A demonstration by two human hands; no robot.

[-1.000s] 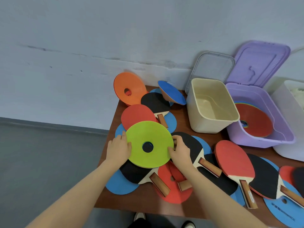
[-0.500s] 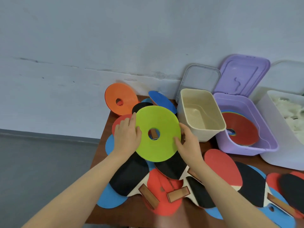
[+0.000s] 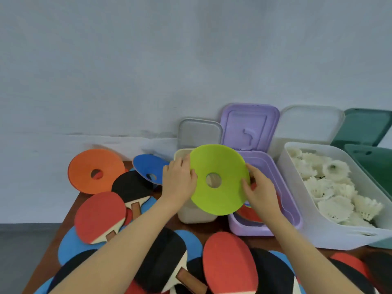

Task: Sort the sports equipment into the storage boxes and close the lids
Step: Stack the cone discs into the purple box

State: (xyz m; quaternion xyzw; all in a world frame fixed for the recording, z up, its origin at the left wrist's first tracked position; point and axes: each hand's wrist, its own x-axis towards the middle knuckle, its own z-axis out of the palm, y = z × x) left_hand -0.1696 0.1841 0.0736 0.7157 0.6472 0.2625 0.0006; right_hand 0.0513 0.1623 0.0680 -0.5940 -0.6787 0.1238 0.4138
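A lime green disc cone (image 3: 218, 198) with a round centre hole hangs in the air between both hands. My left hand (image 3: 180, 181) grips its left rim and my right hand (image 3: 259, 187) grips its right rim. The disc floats above the cream box (image 3: 196, 215) and the left edge of the purple box (image 3: 282, 200), which holds a red disc partly hidden by my right hand. An orange disc (image 3: 96, 171) and a blue disc (image 3: 149, 169) lean at the back left. Several red and black table tennis paddles (image 3: 99, 215) lie on blue discs across the wooden table.
A white box (image 3: 318, 221) full of white shuttlecocks (image 3: 331, 187) stands to the right, a green box (image 3: 373, 162) beyond it. Open lids in grey (image 3: 199, 132), purple (image 3: 249, 124), clear and green lean on the wall. The table's left edge (image 3: 63, 225) drops to a grey floor.
Both hands have lifted the green disc off the paddle pile and carried it up and to the right, from the table's left middle to above the cream and purple boxes.
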